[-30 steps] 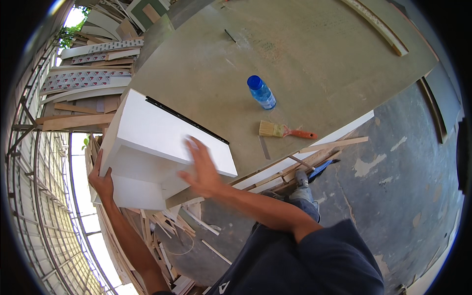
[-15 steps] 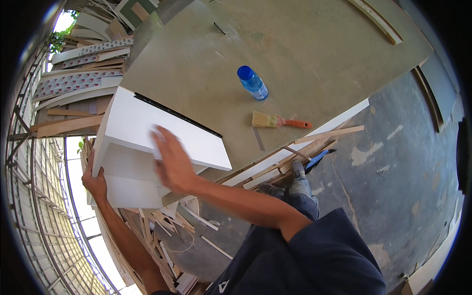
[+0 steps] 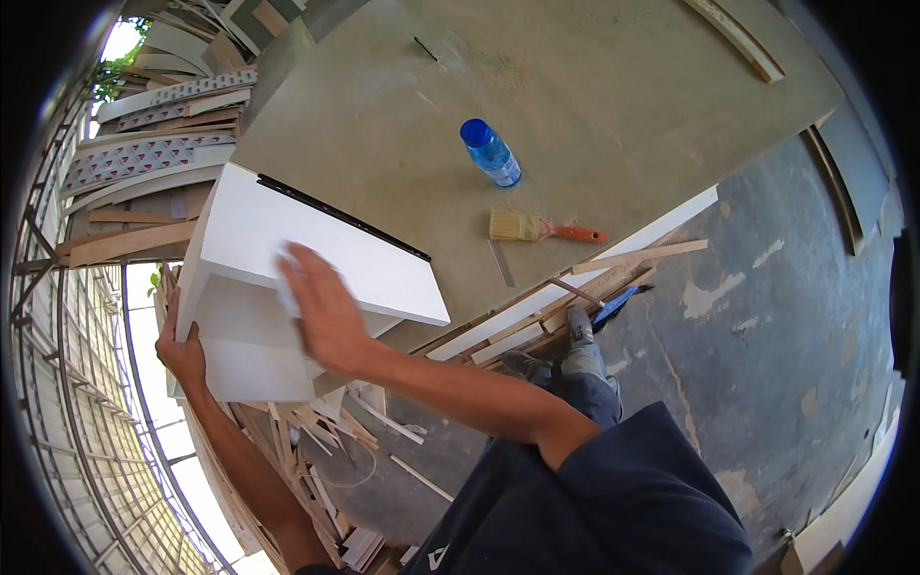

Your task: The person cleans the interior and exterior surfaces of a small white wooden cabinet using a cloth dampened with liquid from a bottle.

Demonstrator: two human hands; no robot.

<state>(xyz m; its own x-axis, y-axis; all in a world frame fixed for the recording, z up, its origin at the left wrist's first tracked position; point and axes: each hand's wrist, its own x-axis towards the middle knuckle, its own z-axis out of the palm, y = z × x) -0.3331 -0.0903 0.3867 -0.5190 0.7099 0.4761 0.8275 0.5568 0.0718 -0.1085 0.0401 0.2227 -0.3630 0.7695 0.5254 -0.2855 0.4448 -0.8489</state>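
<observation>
A white drawer box (image 3: 331,240) stands tilted on its side at the left corner of the table, a black slide rail (image 3: 345,218) along its upper side. My left hand (image 3: 180,347) grips the box's left edge, thumb on one side and fingers behind. Against the white side panel lies my right hand (image 3: 324,311), blurred by motion. Under its fingers shows a whitish cloth-like piece (image 3: 285,257), mostly hidden, so its exact kind is unclear.
On the large greenish table (image 3: 594,125) are a blue-capped bottle (image 3: 492,153), a paintbrush (image 3: 546,230) with an orange handle and a thin metal strip (image 3: 501,264). Wood offcuts (image 3: 326,431) litter the floor; boards (image 3: 153,163) are stacked at the left.
My right hand has slid a little to the left along the white panel. My left hand keeps its hold on the drawer box, and the view has shifted slightly.
</observation>
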